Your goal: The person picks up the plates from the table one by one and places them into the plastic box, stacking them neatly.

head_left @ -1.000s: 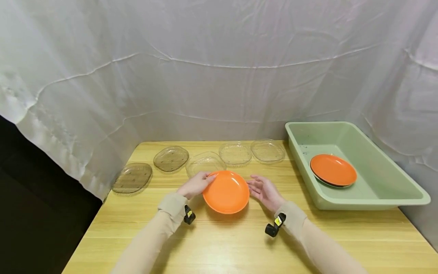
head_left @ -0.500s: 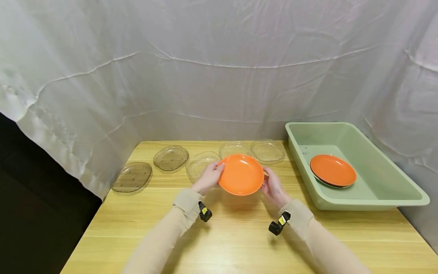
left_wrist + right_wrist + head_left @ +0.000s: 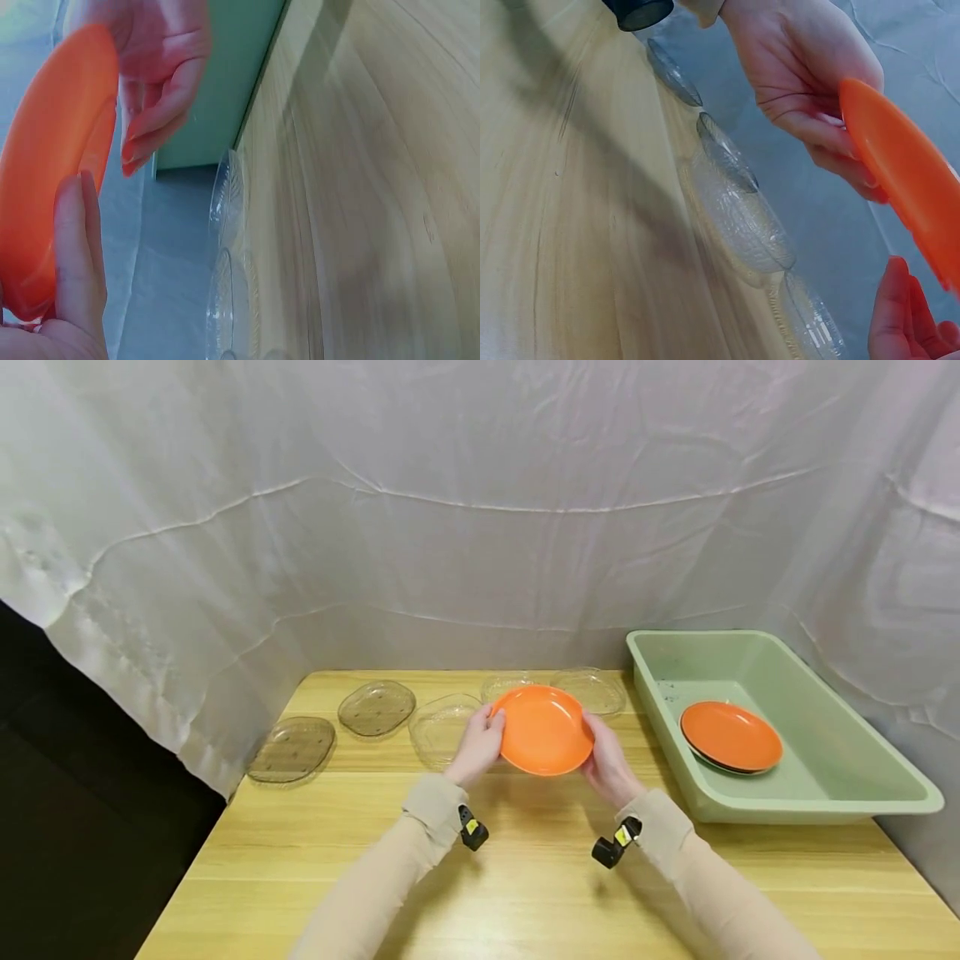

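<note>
An orange plate point(image 3: 546, 731) is held up above the wooden table, tilted. My left hand point(image 3: 478, 745) grips its left rim, thumb on the upper face and fingers underneath. The left wrist view shows those left fingers point(image 3: 77, 251) along the underside of the plate point(image 3: 52, 172). At the opposite rim is my right hand point(image 3: 609, 764), partly hidden by the plate. In the right wrist view, the right fingers point(image 3: 891, 307) extend nearly straight just below the plate point(image 3: 900, 169), uncurled.
A green tub point(image 3: 817, 810) at the right holds an orange plate point(image 3: 731, 735) stacked on others. Two smoky plates point(image 3: 377, 708) lie at the left of the table point(image 3: 300, 860). Several clear plates point(image 3: 442, 731) lie toward the back, before a grey curtain point(image 3: 480, 568).
The left hand has carried the orange plate away from me and to the right. The right hand has shifted slightly toward the back, and the plate now overlaps its fingers.
</note>
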A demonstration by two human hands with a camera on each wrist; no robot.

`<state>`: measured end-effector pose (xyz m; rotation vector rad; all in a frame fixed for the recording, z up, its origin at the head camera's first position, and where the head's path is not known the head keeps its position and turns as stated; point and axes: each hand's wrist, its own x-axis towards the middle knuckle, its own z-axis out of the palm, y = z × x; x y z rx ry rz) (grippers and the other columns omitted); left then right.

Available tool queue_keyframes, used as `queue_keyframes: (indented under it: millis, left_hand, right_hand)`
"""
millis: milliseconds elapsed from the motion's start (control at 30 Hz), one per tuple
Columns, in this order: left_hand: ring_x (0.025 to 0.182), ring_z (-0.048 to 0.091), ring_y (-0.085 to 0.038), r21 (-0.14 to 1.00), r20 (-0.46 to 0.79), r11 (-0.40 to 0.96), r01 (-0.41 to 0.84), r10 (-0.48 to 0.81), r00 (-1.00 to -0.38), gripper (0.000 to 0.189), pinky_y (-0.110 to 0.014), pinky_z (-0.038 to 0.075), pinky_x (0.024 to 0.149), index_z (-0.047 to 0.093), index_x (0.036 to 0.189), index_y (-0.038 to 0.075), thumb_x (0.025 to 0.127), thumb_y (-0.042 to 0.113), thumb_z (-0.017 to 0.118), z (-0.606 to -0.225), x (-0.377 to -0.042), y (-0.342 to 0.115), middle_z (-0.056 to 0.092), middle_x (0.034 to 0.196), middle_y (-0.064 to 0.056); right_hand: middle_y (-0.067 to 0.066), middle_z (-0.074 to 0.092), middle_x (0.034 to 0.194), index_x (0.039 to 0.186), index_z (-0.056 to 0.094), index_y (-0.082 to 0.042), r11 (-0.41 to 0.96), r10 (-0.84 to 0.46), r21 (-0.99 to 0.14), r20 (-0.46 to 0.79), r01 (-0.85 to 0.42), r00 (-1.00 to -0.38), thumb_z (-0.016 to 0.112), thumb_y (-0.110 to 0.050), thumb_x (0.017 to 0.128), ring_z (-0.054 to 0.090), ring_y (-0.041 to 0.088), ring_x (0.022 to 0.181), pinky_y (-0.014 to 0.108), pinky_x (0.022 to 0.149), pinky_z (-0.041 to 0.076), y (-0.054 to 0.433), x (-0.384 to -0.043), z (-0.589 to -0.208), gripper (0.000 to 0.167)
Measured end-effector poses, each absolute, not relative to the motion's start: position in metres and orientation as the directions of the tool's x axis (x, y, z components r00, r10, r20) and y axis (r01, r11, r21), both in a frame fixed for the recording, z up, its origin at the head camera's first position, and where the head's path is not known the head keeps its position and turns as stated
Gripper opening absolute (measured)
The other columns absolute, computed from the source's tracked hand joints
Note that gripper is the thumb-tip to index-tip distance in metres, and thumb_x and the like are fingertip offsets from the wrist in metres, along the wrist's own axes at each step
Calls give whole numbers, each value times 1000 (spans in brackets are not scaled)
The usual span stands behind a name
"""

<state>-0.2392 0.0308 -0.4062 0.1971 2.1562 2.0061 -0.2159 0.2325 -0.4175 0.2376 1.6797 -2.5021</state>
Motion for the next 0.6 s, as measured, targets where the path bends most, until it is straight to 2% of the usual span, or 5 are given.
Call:
queue_keyframes:
  millis: [67, 167, 367, 600]
  left_hand:
    - [69, 66, -8, 997, -42, 65, -28, 225, -973, 38, -33, 64, 67, 48, 142, 5, 111, 23, 37, -406, -238, 34, 66, 100, -13]
    - [68, 65, -9, 998, -39, 54, -27, 225, -974, 37, -39, 64, 70, 46, 142, 6, 111, 23, 36, -407, -237, 37, 64, 99, -11]
    - [69, 65, -10, 999, -23, 39, -15, 228, -973, 34, -39, 65, 70, 44, 140, 6, 111, 21, 35, -408, -233, 40, 64, 105, -17]
    - [73, 67, -11, 999, -28, 26, -22, 234, -972, 34, -37, 65, 70, 43, 140, 7, 111, 22, 36, -412, -235, 43, 63, 108, -17]
  right_hand:
    - [-9, 59, 104, 140, 40, -12, -370, 13, -911, -201, 182, -980, 32, -30, 110, 66, 4, 89, 22, 78, 61, 233, -216, -416, 36]
    - [-8, 59, 98, 133, 42, -11, -349, 41, -919, -209, 182, -977, 35, -26, 109, 66, 5, 81, 21, 70, 61, 233, -216, -414, 30]
    - [-6, 58, 95, 149, 33, -2, -258, 76, -947, -217, 191, -973, 38, -21, 107, 67, 4, 74, 19, 64, 61, 232, -217, -414, 46]
    - [-5, 61, 97, 154, 28, 0, -213, 73, -957, -215, 195, -974, 37, -17, 108, 69, 4, 73, 19, 66, 61, 232, -217, -414, 50]
